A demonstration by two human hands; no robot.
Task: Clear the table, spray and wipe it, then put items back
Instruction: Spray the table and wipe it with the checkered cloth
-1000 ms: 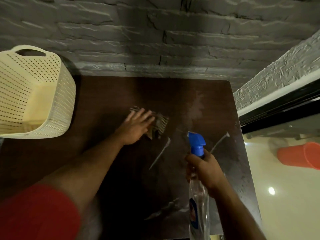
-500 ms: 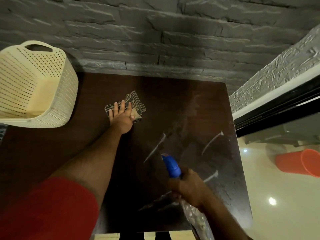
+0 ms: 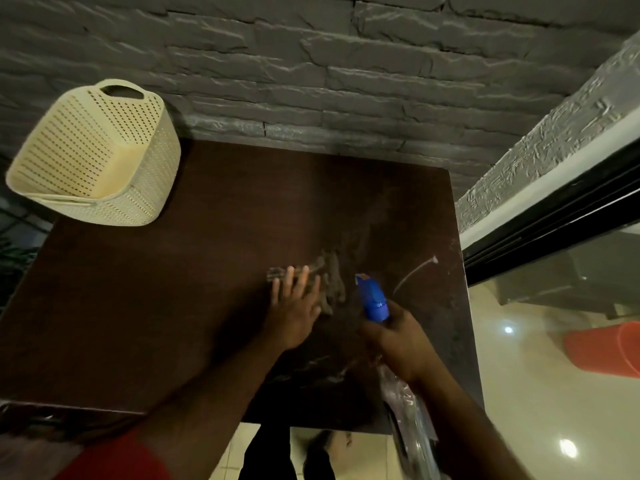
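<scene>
The dark brown wooden counter [image 3: 173, 306] looks cleared; wiping is underway. Left hand [image 3: 294, 308], fingers spread, presses a blurred, seemingly striped cloth [image 3: 330, 282]; right hand [image 3: 401, 344] grips the clear blue-nozzled spray bottle [image 3: 372, 299] beside them. Returning items remains.

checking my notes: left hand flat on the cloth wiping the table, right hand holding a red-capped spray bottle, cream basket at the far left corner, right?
One slip: the spray bottle in the right hand has a blue cap, not red, as the head view shows. The rest holds: left hand flat on the cloth, cream basket at the table's far left corner.

Cloth [image 3: 330, 284] motion-blurred; spray bottle [image 3: 408, 410] body blurred, bottom cut off.
</scene>
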